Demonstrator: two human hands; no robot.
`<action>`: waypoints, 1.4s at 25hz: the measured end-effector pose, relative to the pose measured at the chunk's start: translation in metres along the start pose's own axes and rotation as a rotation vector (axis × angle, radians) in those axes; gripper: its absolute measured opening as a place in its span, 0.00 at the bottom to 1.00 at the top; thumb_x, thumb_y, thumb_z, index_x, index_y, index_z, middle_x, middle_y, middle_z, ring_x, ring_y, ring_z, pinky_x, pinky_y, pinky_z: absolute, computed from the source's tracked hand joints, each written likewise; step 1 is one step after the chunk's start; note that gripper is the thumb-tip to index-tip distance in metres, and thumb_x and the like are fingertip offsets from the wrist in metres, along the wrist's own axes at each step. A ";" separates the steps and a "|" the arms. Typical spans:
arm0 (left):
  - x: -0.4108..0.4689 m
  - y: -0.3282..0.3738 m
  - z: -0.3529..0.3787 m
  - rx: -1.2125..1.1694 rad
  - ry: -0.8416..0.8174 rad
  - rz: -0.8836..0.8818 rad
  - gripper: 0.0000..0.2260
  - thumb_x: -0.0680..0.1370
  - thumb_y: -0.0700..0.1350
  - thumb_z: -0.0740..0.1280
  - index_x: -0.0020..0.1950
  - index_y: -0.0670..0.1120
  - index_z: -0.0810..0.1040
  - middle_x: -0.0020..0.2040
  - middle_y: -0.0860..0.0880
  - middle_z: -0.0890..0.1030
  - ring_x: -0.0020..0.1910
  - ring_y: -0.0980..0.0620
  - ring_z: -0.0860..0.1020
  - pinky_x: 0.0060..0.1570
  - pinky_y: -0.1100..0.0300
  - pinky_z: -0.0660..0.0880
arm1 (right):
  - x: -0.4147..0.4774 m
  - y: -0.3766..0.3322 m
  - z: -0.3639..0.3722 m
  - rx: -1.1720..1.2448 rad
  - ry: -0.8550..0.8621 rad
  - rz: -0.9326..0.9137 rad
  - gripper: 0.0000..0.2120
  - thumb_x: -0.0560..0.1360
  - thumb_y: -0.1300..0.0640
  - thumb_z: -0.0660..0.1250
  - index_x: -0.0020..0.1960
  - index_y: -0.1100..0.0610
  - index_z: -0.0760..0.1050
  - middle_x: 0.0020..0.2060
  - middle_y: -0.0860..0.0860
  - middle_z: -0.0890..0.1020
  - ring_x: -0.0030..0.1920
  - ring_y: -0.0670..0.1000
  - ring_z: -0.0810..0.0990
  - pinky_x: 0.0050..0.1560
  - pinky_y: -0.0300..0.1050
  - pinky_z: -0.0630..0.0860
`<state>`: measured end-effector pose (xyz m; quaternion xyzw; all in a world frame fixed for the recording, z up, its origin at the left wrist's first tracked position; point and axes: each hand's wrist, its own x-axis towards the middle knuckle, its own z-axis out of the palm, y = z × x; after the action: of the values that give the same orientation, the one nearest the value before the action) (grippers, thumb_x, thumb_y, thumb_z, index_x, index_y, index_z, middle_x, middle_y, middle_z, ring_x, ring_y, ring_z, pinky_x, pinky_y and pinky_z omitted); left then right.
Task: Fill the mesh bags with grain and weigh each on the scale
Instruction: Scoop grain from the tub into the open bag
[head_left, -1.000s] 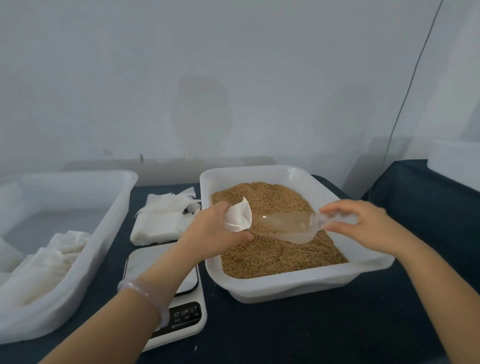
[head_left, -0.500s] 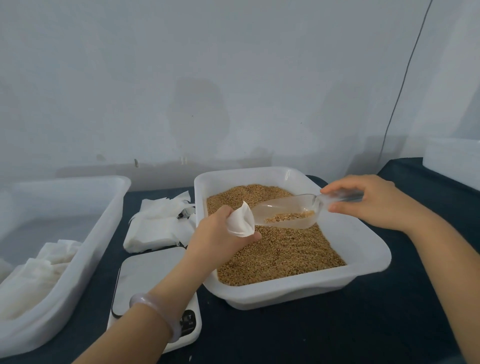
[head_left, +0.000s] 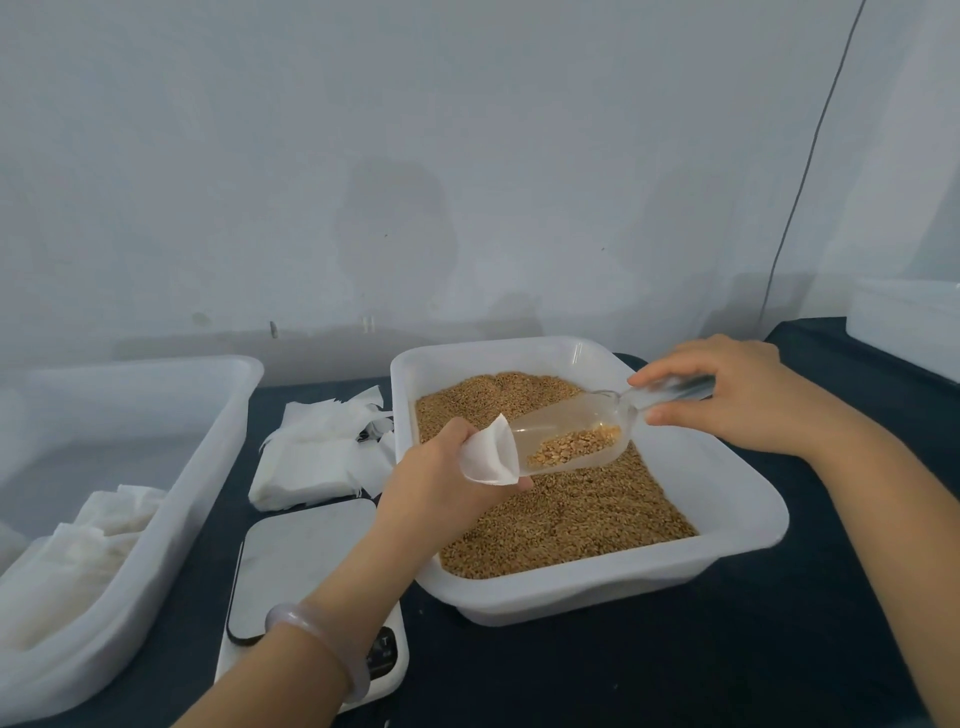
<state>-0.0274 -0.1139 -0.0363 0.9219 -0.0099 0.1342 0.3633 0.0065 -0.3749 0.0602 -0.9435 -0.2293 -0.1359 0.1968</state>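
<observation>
While the left hand (head_left: 436, 483) grips a small white mesh bag (head_left: 491, 457) with its fingers curled round the lower part, the bag's open mouth faces right and a little upward, above the left side of the grain tub (head_left: 597, 587). In the head view, the only one, the right hand (head_left: 727, 395) pinches the handle of a clear scoop (head_left: 571, 436) between thumb and fingers over the tub's far right corner. The scoop's long axis runs from that hand leftward and down, and its lip meets the bag's mouth; whether it is inside cannot be told. A small heap of grain (head_left: 576, 447) lies low in the bowl, short of the lip. The next move likely turns on raising the handle end so the grain slides along that axis into the mouth. The scale (head_left: 301, 561) sits on the worktop just beside the tub's near left corner, nearer the left hand.
</observation>
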 end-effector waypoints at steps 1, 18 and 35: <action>-0.001 0.000 0.000 0.021 -0.002 0.002 0.26 0.61 0.70 0.70 0.48 0.54 0.70 0.38 0.57 0.75 0.36 0.59 0.75 0.31 0.61 0.71 | 0.000 0.000 0.001 -0.016 0.034 -0.003 0.12 0.69 0.47 0.72 0.50 0.37 0.77 0.49 0.37 0.79 0.57 0.46 0.72 0.66 0.49 0.56; 0.009 0.005 -0.004 0.134 -0.281 0.097 0.25 0.62 0.66 0.73 0.51 0.56 0.69 0.44 0.57 0.76 0.43 0.55 0.76 0.44 0.56 0.76 | 0.022 -0.021 -0.001 -0.290 -0.002 -0.128 0.13 0.69 0.43 0.70 0.53 0.34 0.76 0.46 0.37 0.74 0.55 0.42 0.61 0.70 0.53 0.39; 0.003 -0.006 0.003 0.154 -0.064 0.118 0.26 0.61 0.69 0.70 0.51 0.55 0.75 0.38 0.60 0.75 0.44 0.60 0.72 0.49 0.60 0.67 | 0.019 -0.034 -0.001 -0.352 0.106 -0.254 0.16 0.69 0.42 0.69 0.57 0.38 0.77 0.51 0.35 0.74 0.53 0.39 0.57 0.61 0.46 0.47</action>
<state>-0.0230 -0.1113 -0.0419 0.9487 -0.0654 0.1263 0.2824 0.0064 -0.3399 0.0782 -0.9184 -0.3081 -0.2471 0.0220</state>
